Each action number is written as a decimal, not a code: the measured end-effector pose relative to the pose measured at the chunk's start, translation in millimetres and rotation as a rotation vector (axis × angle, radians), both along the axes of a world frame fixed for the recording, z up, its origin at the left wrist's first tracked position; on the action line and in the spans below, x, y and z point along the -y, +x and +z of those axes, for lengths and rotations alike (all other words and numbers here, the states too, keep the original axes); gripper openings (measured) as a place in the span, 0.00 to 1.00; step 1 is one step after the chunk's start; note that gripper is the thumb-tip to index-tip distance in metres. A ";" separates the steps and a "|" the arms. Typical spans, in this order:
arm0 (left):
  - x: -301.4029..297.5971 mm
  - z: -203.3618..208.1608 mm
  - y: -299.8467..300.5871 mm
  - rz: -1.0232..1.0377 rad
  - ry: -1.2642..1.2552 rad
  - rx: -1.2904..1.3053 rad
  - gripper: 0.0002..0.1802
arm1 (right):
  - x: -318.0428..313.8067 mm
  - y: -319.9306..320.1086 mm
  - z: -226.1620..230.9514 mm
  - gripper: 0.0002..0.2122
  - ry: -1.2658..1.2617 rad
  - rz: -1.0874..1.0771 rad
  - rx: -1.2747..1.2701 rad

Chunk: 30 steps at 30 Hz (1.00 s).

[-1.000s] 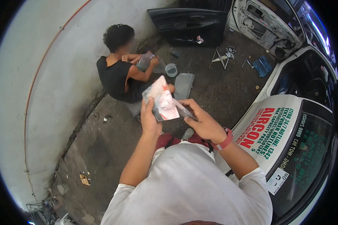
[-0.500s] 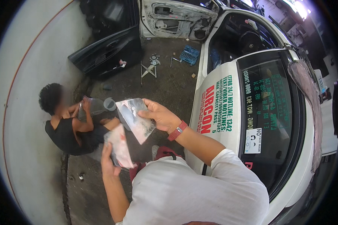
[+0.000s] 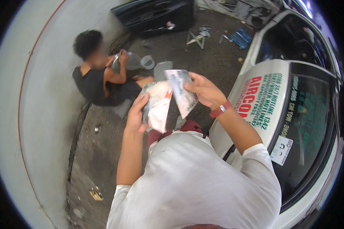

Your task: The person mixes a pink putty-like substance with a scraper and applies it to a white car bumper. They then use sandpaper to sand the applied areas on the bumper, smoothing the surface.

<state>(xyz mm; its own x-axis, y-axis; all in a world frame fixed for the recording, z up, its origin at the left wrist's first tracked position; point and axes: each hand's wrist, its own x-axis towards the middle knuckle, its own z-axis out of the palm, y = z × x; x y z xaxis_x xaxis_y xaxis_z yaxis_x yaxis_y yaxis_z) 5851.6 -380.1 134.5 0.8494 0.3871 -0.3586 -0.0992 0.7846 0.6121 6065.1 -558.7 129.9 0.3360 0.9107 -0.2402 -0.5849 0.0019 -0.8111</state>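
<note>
In my left hand [image 3: 135,114] is a flat, pale rectangular packet [image 3: 158,110] with red and dark patches, its left edge pinched between thumb and fingers. My right hand [image 3: 205,91] grips a second flat packet [image 3: 182,95], greyish and pink, by its right side; a red watch band circles that wrist. Both packets are tilted and held up in front of my body, their inner edges close together, perhaps overlapping. Blur hides what is on or in them.
A person in black [image 3: 99,86] sits at the left by the pale wall [image 3: 49,95], hands on a clear plastic sheet or bag. Beyond lie a round grey container [image 3: 147,62], a dark door panel [image 3: 156,17], a metal scissor mechanism [image 3: 199,37] and a blue tool case [image 3: 241,38]. A white car [image 3: 252,76] stands right.
My view has shifted, so the surroundings sit higher and further right. The two packets have come closer together, and the left one has turned to show more of its face.
</note>
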 end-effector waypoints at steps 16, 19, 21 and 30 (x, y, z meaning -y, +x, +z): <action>-8.4 -28.9 -3.3 0.477 0.620 -0.264 0.23 | -35.1 -89.9 38.6 0.31 -0.017 0.260 1.872; -6.5 -34.9 -10.6 0.721 0.346 -0.244 0.22 | -33.7 -81.8 56.1 0.30 -0.102 0.452 1.944; -11.3 -32.6 -12.5 0.738 0.254 -0.212 0.22 | -35.7 -84.5 78.4 0.31 0.014 0.394 1.919; -3.4 -13.3 -16.4 0.401 0.069 0.027 0.23 | -42.5 -59.1 32.8 0.27 -0.283 0.247 1.750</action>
